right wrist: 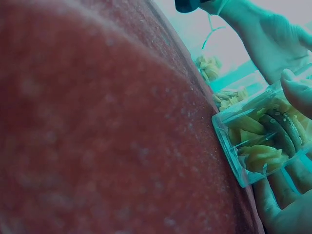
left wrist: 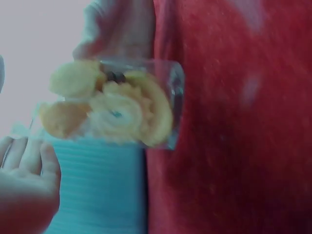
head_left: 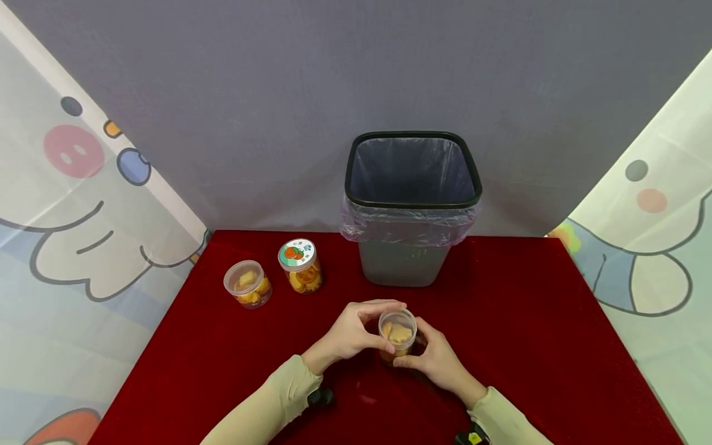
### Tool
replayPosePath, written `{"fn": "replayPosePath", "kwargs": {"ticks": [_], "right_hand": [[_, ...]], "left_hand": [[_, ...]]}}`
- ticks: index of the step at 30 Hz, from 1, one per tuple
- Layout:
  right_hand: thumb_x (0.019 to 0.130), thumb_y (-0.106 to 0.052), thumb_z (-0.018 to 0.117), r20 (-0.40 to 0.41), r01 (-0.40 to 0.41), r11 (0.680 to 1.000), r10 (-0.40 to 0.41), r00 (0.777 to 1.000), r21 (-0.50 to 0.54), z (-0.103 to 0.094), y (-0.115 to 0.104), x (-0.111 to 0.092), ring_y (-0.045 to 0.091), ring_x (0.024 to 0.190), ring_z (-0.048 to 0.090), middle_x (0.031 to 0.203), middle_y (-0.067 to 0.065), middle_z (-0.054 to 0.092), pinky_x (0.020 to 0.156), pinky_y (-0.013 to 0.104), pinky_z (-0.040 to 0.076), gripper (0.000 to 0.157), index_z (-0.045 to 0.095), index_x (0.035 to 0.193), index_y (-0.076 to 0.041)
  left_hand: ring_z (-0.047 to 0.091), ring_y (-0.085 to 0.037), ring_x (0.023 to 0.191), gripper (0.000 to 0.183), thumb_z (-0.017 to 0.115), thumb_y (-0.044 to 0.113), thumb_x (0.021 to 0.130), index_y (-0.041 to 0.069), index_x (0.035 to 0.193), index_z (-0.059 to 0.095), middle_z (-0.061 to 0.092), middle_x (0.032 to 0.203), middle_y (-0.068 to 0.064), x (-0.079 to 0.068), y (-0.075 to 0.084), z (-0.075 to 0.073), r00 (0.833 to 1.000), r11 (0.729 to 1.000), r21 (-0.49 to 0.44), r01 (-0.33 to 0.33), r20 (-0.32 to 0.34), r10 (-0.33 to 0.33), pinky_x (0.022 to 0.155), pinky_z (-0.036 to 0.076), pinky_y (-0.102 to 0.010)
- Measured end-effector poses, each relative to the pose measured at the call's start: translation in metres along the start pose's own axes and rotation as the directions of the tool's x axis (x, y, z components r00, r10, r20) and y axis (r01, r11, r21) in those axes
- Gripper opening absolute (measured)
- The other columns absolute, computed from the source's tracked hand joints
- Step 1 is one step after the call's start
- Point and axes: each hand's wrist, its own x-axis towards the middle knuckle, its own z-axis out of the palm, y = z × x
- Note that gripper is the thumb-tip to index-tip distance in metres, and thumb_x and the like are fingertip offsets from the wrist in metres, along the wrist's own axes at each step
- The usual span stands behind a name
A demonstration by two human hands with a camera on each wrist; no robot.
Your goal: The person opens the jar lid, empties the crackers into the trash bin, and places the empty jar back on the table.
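Jar (head_left: 402, 350): clear, holding pale biscuits (head_left: 398, 334); near the desk's middle, in front of the bin, between both grips. Mouth faces up toward the head view. Base on the red desk surface or just above it; cannot tell which.
Left grip (head_left: 347, 330): grasping the jar near its rim, thumb on the near side, fingers reaching round the far side.
Right grip (head_left: 439, 361): grasping the same jar from the right, thumb low on its near side, fingers behind.
Desk (head_left: 545, 321): red covering; back edge meets the grey backdrop (head_left: 250, 123), side edges run out toward the cartoon-print curtains (head_left: 639, 259).
Bin (head_left: 400, 262): grey, black rim, clear liner folded over the edge; stands toward the back, rim well above the desk. Strip of red between its base and the jar.
Left-hand pair: tub (head_left: 253, 298) with yellow pieces, nearer the left edge; lidded jar (head_left: 306, 281) just beside it, apart, fruit picture on top. Both well apart from the left grip.
Room: widest red stretch runs from the right grip to the right edge; another lies left of the left sleeve (head_left: 272, 392). Forward space narrows at the bin.
Wrist views: blurred, biscuits visible through the jar wall.
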Motion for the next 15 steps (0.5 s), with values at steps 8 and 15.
{"fn": "replayPosePath", "kwargs": {"ticks": [8, 15], "right_hand": [[0.071, -0.021, 0.082, -0.007, 0.009, 1.0, -0.009, 1.0, -0.005, -0.001, 0.001, 0.0, 0.017, 0.108, 0.058, 0.121, -0.001, 0.057, 0.09, 0.027, 0.047, 0.063, 0.051, 0.125, -0.023], [0.07, -0.024, 0.083, -0.005, 0.013, 1.0, -0.013, 1.0, -0.005, 0.0, -0.002, 0.001, 0.016, 0.113, 0.055, 0.127, -0.003, 0.054, 0.091, 0.027, 0.046, 0.067, 0.05, 0.128, -0.025]], "left_hand": [[0.049, -0.025, 0.121, 0.066, 0.075, -0.01, 0.071, -0.002, 0.132, 0.051, 0.053, 0.132, -0.014, -0.003, 0.016, -0.001, 0.997, 0.999, 0.044, -0.003, -0.083, 0.007, 0.103, 0.035, -0.046], [0.049, -0.025, 0.122, 0.066, 0.076, -0.005, 0.072, -0.004, 0.133, 0.049, 0.051, 0.133, -0.019, -0.01, 0.02, -0.011, 0.993, 0.997, 0.076, -0.005, -0.118, 0.014, 0.102, 0.037, -0.042]]}}
